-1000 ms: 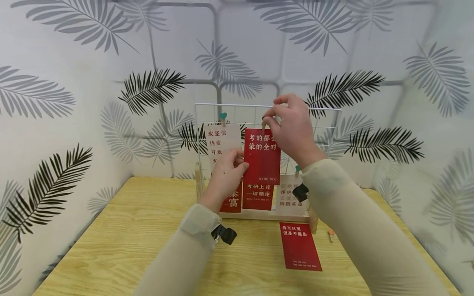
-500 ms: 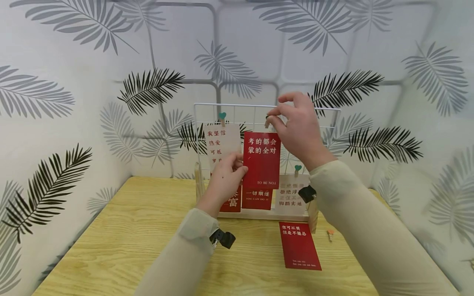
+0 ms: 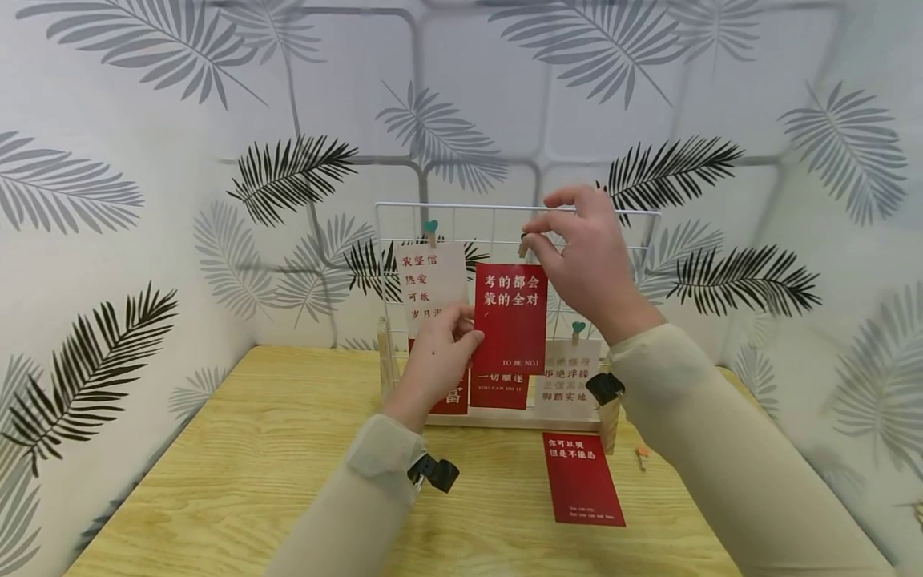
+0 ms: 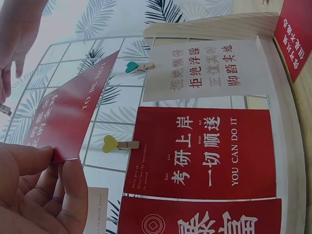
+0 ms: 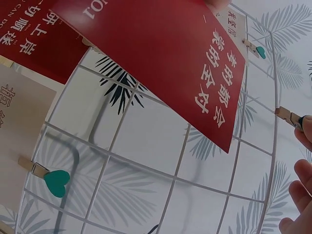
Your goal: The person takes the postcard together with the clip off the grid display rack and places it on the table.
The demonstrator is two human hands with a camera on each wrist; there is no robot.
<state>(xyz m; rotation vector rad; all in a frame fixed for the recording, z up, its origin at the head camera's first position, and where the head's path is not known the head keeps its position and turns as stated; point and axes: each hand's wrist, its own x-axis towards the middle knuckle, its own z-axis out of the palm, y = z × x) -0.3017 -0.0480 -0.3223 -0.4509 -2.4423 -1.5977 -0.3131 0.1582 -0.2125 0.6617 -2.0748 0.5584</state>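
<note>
My left hand (image 3: 441, 353) pinches the left edge of a red card (image 3: 510, 316) with white lettering, holding it in front of a white wire grid (image 3: 472, 210). In the left wrist view, thumb and fingers grip the card near one corner. My right hand (image 3: 587, 260) pinches a small wooden clothespin (image 5: 289, 117) by its dark end, just above the card's top edge; the clothespin and card are apart in the right wrist view. A cream card (image 3: 433, 276) hangs at upper left from a clothespin with a teal heart (image 3: 431, 227).
Along the grid's lower part hang a red card (image 4: 204, 151) on a yellow-heart clothespin (image 4: 117, 144), another red card (image 4: 204, 217) and a cream card (image 4: 207, 73). On the wooden table (image 3: 252, 481) lie a red card (image 3: 584, 481) and an orange-topped clothespin (image 3: 642, 457).
The held red card has dropped slightly. My right hand has shifted right with the clothespin, opening a gap between the clothespin and the card's top edge.
</note>
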